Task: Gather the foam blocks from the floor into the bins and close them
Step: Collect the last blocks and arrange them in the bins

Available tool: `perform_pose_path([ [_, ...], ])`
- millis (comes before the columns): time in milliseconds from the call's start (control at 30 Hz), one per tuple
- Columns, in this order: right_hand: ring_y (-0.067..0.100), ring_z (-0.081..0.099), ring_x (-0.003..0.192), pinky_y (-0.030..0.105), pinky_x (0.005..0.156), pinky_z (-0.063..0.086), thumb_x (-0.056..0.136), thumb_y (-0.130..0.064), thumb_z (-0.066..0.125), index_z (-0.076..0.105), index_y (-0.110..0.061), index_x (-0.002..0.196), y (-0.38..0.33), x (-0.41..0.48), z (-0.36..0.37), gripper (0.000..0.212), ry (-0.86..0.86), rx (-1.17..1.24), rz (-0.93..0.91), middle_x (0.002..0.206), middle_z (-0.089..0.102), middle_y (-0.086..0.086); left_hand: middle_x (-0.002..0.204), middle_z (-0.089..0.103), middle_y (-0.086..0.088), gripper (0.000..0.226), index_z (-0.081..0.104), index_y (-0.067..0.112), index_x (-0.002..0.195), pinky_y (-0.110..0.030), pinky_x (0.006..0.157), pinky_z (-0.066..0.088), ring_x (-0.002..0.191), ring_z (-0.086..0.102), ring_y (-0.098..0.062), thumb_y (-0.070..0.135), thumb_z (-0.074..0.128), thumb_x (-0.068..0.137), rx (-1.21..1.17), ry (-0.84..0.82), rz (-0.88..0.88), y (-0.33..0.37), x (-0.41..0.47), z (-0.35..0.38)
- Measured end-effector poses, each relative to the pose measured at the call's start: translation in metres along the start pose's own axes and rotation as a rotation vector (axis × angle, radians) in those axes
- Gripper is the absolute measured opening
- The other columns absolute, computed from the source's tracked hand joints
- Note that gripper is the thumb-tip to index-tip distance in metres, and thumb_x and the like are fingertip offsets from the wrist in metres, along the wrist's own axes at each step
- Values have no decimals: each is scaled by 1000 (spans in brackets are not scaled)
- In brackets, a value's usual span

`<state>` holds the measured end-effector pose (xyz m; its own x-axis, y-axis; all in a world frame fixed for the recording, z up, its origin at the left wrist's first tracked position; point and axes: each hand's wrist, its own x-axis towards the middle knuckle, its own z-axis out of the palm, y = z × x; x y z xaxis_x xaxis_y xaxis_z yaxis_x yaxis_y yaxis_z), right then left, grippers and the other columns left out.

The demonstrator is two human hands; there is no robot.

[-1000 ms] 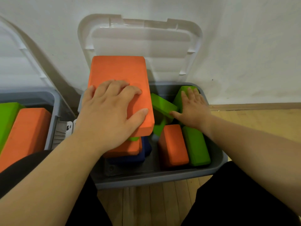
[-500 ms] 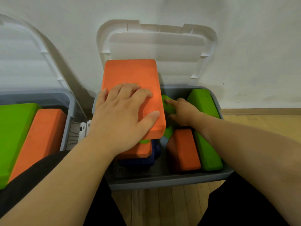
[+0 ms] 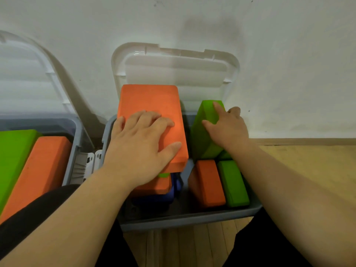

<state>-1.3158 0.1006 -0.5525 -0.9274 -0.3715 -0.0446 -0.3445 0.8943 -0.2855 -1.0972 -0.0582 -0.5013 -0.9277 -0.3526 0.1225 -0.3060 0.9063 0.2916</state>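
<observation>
- Bin (image 3: 183, 221), grey: stands on wooden floor (image 3: 308, 166) against white wall (image 3: 289, 64); white lid (image 3: 173, 68) upright behind it, leaning on wall.
- Left hand (image 3: 142, 149): lies palm-down on top orange block (image 3: 152, 99); fingers spread and nearly straight, thumb out toward near right corner; curls round nothing.
- Top orange block: sits at left side of bin on a stack, well above rim, far end in front of lid.
- Beneath it: sliver of green, then lower orange block (image 3: 154, 185), then blue block (image 3: 159, 199) at bottom.
- Right hand (image 3: 229, 130): grips tilted green block (image 3: 202, 139); thumb on broad face, forefinger across upper end, remaining fingers curled round far right edge.
- Tilted green block: stands propped at back right of bin, upper end above rim, just beside top orange block.
- Front right of bin: small orange block (image 3: 208, 184) and small green block (image 3: 234, 186), lying side by side, touching.
- Second bin (image 3: 74, 149), at left, partly out of frame: lid up; holds big green block (image 3: 13, 157) and long orange block (image 3: 38, 170) side by side.
- White latches (image 3: 86, 164): sit between the two bins.
</observation>
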Motion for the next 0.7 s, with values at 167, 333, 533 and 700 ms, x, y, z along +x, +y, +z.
perform_pose_path([
  [167,43,32,141,55,117,26,94,-69,37,21,-39,160,7,-13,33,74,5,-172,-13,151,36,21,153,41,10,66,46,46,140,-57,121,17,148,31,-23,79,30,86,6,-6,4,1,-1,1],
  [333,43,12,153,61,122,12,93,-70,36,30,-38,158,14,-5,39,73,-167,-248,-16,168,16,14,153,41,10,65,46,46,140,-57,122,17,148,31,-23,78,31,86,6,-4,6,1,0,1],
  [533,38,-10,157,56,126,1,92,-81,29,9,-44,162,40,-4,63,81,-214,-201,-85,172,-5,7,153,41,11,64,44,47,140,-57,122,18,148,31,-23,79,29,87,6,-6,10,0,2,1],
  [700,38,-11,157,52,127,-1,87,-87,23,-1,-39,163,40,-8,87,93,-197,-289,-114,171,-8,12,152,42,9,63,45,45,141,-57,121,19,146,32,-25,78,30,89,24,-9,15,2,5,2],
])
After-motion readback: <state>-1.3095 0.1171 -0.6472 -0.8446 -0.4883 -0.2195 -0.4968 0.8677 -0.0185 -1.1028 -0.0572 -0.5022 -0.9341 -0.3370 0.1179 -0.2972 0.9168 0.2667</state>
